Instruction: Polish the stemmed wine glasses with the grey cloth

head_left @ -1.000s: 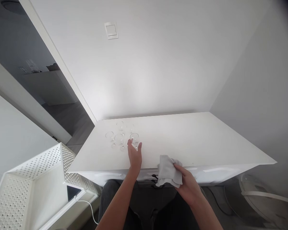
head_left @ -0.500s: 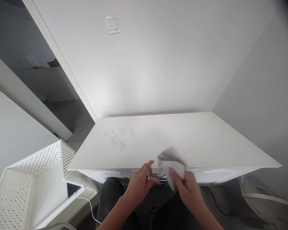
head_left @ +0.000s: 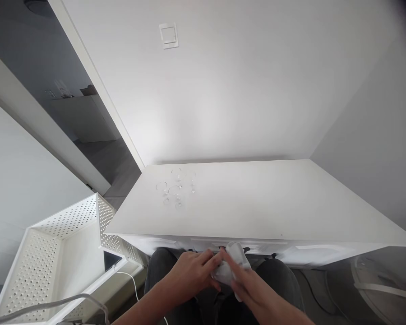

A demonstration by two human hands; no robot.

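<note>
My left hand [head_left: 196, 271] is closed over my lap, just in front of the table edge, around a clear glass largely hidden by fingers and cloth. My right hand [head_left: 248, 282] grips a white cloth [head_left: 236, 253] and presses it against that glass, close to the left fingers. Parts of the cloth stick out above and between both hands. Several clear stemmed glasses [head_left: 174, 191] stand upright in a group on the left part of the white table [head_left: 257, 198].
A white perforated shelf unit [head_left: 77, 253] with a white cable [head_left: 131, 279] stands at the left, by a doorway. Behind the table rises a wall with a light switch [head_left: 169, 35]. A clear rounded chair or bin [head_left: 375, 289] sits at lower right.
The cloth, held off to the right and blurred before, is now pressed between both hands on the glass. Both hands have come lower and together. The camera view has shifted slightly.
</note>
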